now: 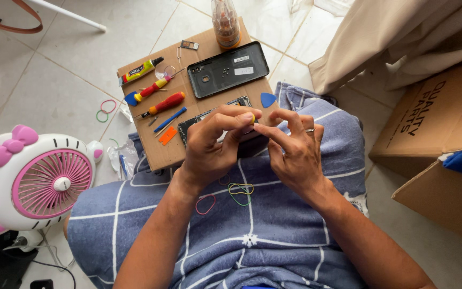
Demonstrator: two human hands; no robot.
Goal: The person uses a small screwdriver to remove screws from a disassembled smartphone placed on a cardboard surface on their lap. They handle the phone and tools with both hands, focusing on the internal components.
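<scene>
Cardboard tabletop (pixel 161 152) on lap, w/ black back cover (pixel 228 69) beyond the grip. Opened phone (pixel 201 122) directly under both hands. Left hand (pixel 212 147) & right hand (pixel 290 150) pinching a small yellow bit (pixel 252 117) between fingertips.

Your forearms are bare, no sleeves in view. Your left hand (pixel 209 144) carries no jewellery. Your right hand (pixel 295 152) wears one thin silver-coloured ring (pixel 309 130) on a finger. Your legs are covered in blue-grey cloth (pixel 274 235) with a wide white grid of lines.
</scene>
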